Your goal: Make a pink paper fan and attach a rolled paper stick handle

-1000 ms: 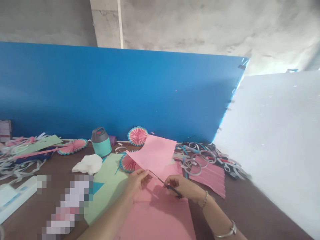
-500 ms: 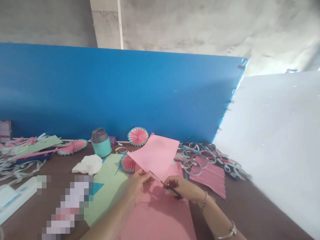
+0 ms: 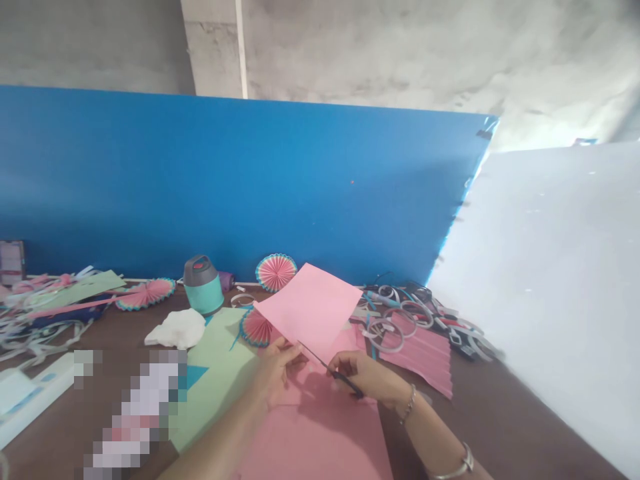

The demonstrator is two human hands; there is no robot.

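Note:
A pair of scissors (image 3: 345,382) with dark handles is in my right hand (image 3: 367,377), its fingers closed round the grips. The blades point up and left and lie along the lower edge of a raised sheet of pink paper (image 3: 313,307). My left hand (image 3: 283,363) pinches that sheet near its lower left edge, close to the scissor tips. Beneath both hands more pink paper (image 3: 320,433) lies flat on the table. Behind the left hand sits a pleated pink paper rosette (image 3: 257,327) with a blue and cream rim, partly covered by the raised sheet.
Green paper (image 3: 225,373) lies left of my hands, near a white crumpled tissue (image 3: 176,329) and a teal container (image 3: 203,290). Another rosette (image 3: 276,273) leans on the blue partition (image 3: 250,187). Right lie pleated pink paper (image 3: 420,357) and tape rings (image 3: 385,335).
The raised pink sheet has shifted its tilt, and its top corner now points higher. Both hands and the scissors stay almost in the same place.

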